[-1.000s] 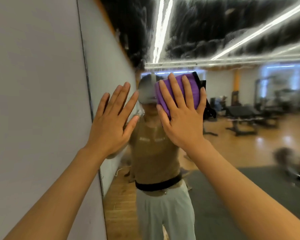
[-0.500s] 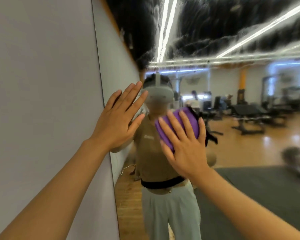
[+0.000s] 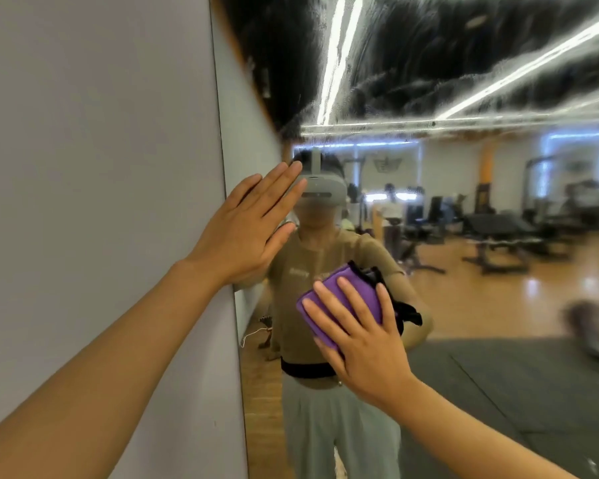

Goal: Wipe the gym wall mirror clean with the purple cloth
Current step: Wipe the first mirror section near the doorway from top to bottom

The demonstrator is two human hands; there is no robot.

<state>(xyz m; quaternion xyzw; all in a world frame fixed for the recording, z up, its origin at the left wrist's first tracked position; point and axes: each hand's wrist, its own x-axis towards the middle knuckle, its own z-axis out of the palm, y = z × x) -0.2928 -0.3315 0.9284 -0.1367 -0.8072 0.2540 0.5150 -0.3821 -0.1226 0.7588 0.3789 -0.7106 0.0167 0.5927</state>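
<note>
Purple cloth (image 3: 343,299) is pressed flat against the mirror (image 3: 464,271) by the open right hand (image 3: 363,344); the open left hand (image 3: 246,236) is laid at the mirror's left edge.

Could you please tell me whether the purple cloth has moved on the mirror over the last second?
Yes. The purple cloth under the right hand has slid down the mirror, from the reflected headset's level to the reflected chest.

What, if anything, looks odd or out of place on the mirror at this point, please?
The upper part of the mirror is covered in cloudy, streaky film that smears the reflected ceiling lights, while the lower part reflects the gym clearly. The right hand presses the purple cloth flat on the glass well below those streaks; the left hand rests open near the mirror's edge.
</note>
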